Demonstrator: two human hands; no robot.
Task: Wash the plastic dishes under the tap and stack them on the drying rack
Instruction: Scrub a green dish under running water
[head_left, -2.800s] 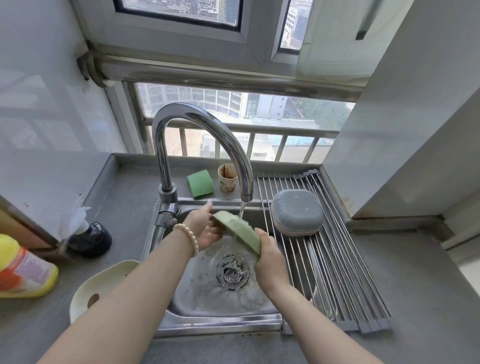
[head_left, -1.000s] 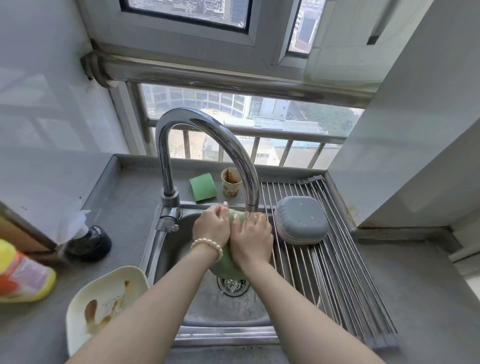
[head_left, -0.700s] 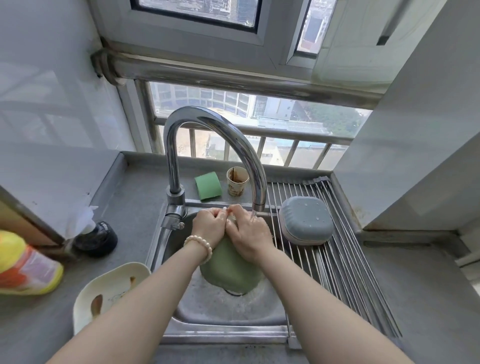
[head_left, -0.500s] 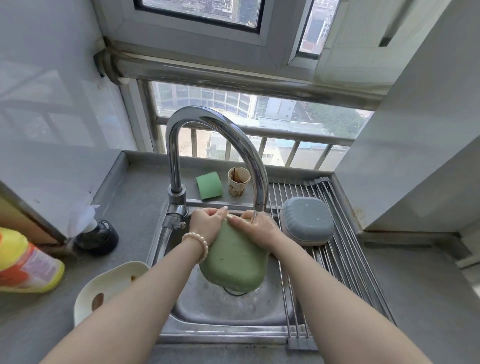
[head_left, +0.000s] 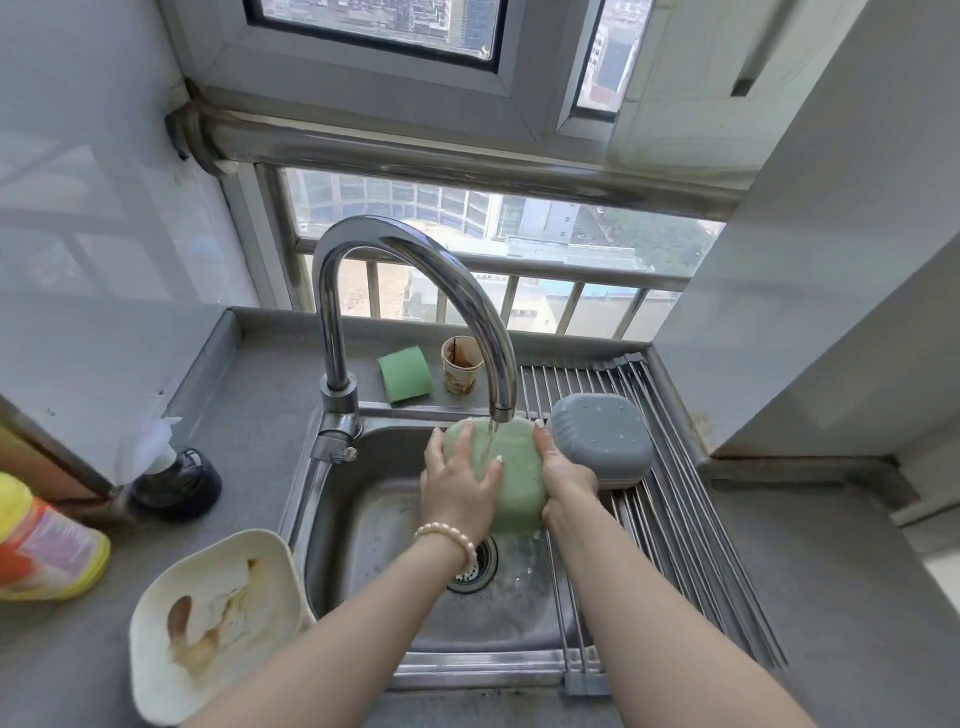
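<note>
Grey countertop (head_left: 249, 426) surrounds a stainless-steel sink (head_left: 363, 525) set below a barred window. Over the basin, under the spout of the curved chrome tap (head_left: 415, 254), a smooth green plastic dish (head_left: 514, 467) with rounded corners is held bottom-up, and a thin stream of water lands on its back. The left hand (head_left: 460, 491) is laid on the dish's left side with fingers spread and nearly straight; the right hand (head_left: 563, 475) is wrapped round its right edge, fingers curled under. A bead bracelet (head_left: 447, 535) is worn on the left wrist. Just beside the right hand, a grey plastic dish (head_left: 602, 444) with rounded corners lies upside down on the far end of the steel roll-up drying rack (head_left: 691, 561), which spans the sink's right edge. At the counter's near left edge a cream dish (head_left: 213, 618) smeared with brown residue is seen. Behind the sink rim, a green sponge (head_left: 405, 374) and a stained paper cup (head_left: 461, 364) are placed side by side.
</note>
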